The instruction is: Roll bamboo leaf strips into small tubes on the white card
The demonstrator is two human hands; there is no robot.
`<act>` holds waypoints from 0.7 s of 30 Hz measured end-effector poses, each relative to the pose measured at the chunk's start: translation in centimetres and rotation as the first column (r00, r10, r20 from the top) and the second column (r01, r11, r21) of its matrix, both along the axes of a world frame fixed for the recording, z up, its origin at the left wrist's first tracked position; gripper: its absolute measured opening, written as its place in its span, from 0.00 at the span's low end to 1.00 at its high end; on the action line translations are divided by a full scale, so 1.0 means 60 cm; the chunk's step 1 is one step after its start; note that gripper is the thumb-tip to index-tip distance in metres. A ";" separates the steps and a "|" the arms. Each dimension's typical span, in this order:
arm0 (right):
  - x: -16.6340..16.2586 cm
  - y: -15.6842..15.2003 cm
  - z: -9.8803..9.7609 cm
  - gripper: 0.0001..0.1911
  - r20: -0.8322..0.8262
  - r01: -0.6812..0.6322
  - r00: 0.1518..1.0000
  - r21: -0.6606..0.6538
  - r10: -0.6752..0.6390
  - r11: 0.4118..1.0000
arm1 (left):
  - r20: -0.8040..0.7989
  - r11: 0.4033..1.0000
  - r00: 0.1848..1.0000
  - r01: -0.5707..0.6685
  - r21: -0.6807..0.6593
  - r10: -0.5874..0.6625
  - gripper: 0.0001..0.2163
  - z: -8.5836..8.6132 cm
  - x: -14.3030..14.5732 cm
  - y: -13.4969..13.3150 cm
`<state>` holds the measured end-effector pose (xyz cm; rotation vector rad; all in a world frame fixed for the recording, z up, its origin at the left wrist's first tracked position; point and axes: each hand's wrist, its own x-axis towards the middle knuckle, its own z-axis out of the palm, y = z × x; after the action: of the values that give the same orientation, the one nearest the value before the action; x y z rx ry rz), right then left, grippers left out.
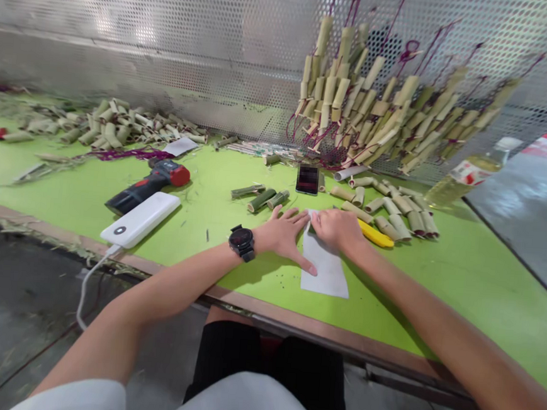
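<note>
A white sheet of paper [326, 269] lies on the green tabletop in front of me. My left hand [286, 232] rests flat beside it, fingers spread, with the thumb reaching onto the sheet and the fingertips at its upper left edge. At the sheet's upper end my right hand [334, 229] is closed, its curled fingers gripping the paper's edge. Just behind the right wrist lies a yellow handle-like piece [376, 234], its other end hidden by the hand. Short green bamboo pieces [261, 199] lie beyond my left hand.
Left are a cordless drill [149, 186], a white power bank [142, 220] with a cable, and a bamboo pile [109, 122]. Behind stand a phone [308, 179] and strung bamboo bundles [371, 105] against perforated metal. Right are cut bamboo tubes [400, 212] and a bottle [468, 176].
</note>
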<state>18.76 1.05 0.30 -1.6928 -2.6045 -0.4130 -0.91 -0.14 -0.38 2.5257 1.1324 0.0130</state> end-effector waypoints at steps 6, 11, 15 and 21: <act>-0.001 -0.013 -0.003 0.31 -0.056 -0.123 0.991 -0.052 0.120 0.991 | -0.022 1.000 1.000 0.013 -0.013 -0.013 0.67 0.003 0.001 0.002; 0.014 -0.032 0.004 0.30 -0.023 -0.133 0.991 -0.051 0.132 0.990 | -0.022 0.999 0.999 0.029 -0.018 -0.029 0.67 0.001 0.002 0.001; 0.018 0.006 0.008 0.31 0.022 0.050 0.999 -0.013 -0.049 0.999 | -0.036 0.999 0.999 0.017 -0.033 -0.018 0.68 0.005 0.003 -0.001; 0.001 -0.038 0.002 0.31 -0.063 -0.147 0.988 -0.089 0.142 0.985 | -0.064 0.999 0.997 0.031 -0.013 -0.032 0.68 0.007 0.005 0.001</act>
<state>18.83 -1.24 0.43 -1.5017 -2.7217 -0.2395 -0.63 -0.05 0.06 2.5496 1.1135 -0.0834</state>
